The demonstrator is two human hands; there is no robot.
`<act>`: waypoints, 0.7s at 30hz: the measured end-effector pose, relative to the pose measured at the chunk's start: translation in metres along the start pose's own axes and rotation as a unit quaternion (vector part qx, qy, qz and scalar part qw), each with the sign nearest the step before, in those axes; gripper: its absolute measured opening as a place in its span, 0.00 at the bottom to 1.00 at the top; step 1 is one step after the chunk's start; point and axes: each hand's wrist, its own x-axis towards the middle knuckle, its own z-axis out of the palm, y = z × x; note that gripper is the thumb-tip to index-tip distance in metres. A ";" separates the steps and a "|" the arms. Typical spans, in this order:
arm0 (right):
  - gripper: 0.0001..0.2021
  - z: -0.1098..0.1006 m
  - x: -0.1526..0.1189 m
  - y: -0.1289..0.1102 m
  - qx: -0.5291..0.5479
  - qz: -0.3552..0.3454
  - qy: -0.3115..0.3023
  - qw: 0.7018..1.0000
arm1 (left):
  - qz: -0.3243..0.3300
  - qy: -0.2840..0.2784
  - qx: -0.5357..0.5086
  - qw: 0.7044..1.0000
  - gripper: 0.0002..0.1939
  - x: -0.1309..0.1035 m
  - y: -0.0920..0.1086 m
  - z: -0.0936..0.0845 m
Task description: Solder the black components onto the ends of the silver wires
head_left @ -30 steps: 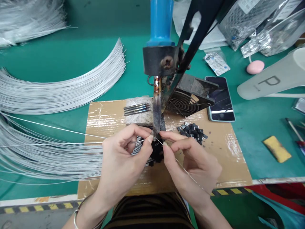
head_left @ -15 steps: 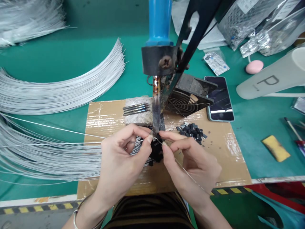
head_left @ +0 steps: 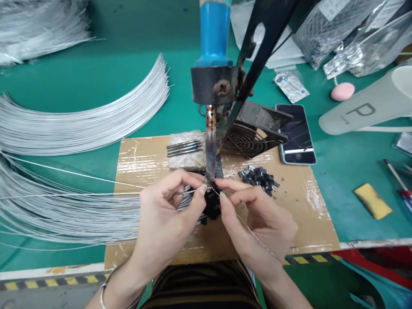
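Observation:
At the tip of a blue-handled soldering iron (head_left: 210, 159), fixed point-down in a clamp, both my hands meet. My left hand (head_left: 172, 210) pinches the end of a thin grey wire (head_left: 125, 193) that runs off to the left. Between finger and thumb of my right hand (head_left: 257, 216) is a strand of solder wire (head_left: 254, 234), trailing back over the palm, its end near the iron's tip. Any small part at the joint is mostly covered by my fingertips. Just below lies a cluster of black pieces (head_left: 212, 208) at the ends of the wires.
A bundle of grey wires (head_left: 80, 128) curves across the left. Loose black pieces (head_left: 259, 178) lie on the cardboard (head_left: 309, 223), beside a fan (head_left: 251, 133) and a phone (head_left: 296, 133). A yellow sponge (head_left: 372, 201) and a white bottle (head_left: 367, 103) are on the right.
My left hand has shifted very slightly to the right. Both hands keep their pinches at the iron's tip, and the view has moved a little.

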 end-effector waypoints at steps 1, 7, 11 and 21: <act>0.11 0.000 0.000 0.000 0.001 -0.001 0.001 1.000 | 0.001 -0.001 0.004 1.000 0.07 0.000 0.000 0.000; 0.11 0.000 0.000 0.001 -0.001 -0.006 0.000 1.000 | 0.002 0.005 0.014 1.000 0.07 -0.001 -0.002 -0.001; 0.11 0.001 0.000 0.001 -0.006 -0.006 0.002 1.000 | 0.005 0.006 0.021 1.000 0.07 -0.002 -0.003 -0.001; 0.11 0.001 0.000 0.000 -0.006 -0.005 0.004 1.000 | 0.005 0.011 0.022 1.000 0.07 -0.002 -0.002 0.000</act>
